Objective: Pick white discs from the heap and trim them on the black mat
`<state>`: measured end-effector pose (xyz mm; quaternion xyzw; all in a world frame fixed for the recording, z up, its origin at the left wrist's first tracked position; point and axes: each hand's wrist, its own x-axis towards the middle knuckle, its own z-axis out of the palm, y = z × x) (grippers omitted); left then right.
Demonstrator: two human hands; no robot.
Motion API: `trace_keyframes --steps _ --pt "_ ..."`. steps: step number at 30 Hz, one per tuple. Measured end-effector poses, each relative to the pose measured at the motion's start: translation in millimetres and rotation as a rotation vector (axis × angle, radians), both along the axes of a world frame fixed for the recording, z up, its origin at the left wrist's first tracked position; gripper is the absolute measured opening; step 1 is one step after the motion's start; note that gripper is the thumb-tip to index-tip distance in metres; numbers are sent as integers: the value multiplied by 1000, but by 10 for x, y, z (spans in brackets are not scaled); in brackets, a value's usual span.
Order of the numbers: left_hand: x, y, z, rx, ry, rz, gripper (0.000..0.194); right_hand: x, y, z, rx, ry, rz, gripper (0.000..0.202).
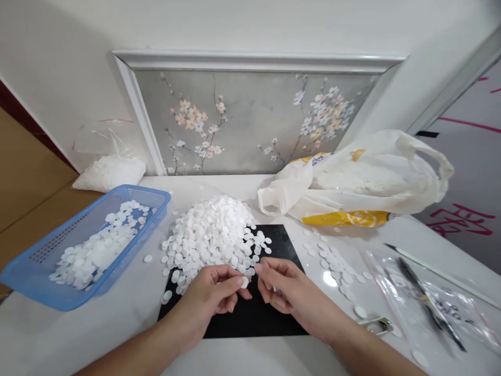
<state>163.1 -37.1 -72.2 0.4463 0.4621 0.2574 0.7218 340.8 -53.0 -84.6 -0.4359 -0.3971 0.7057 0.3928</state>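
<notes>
Between the thumb and forefinger of my left hand (219, 292) is a small white plastic disc (245, 282). Just to the right, my right hand (284, 287) is closed in a pinch, and what its fingertips hold, if anything, is too small to tell. Both hands hover over a black mat (258, 326), their fingertips a short gap apart. Behind my left hand rises a large heap of white discs (213, 230), which spills over the mat's far left part.
A blue plastic basket (78, 297) with more discs stands at left, before a clear bag of white pieces (111, 172). A white and yellow carrier bag (360, 183) lies at back right. Loose discs (336, 263), a zip bag (450, 308), a black pen-like tool (418, 287) and tweezers (379, 326) lie at right.
</notes>
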Motion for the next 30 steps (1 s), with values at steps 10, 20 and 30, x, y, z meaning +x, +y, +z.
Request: trace_keyframes --steps 10,20,30 --pt "14 -1 33 173 52 -24 21 -118 -41 -68 59 -116 -7 38" --pt "-31 -39 72 -106 -113 48 31 -49 -97 -42 621 -541 -172 13" --pt "15 -47 35 28 -26 -10 25 -66 -92 -32 609 -563 -91 17"
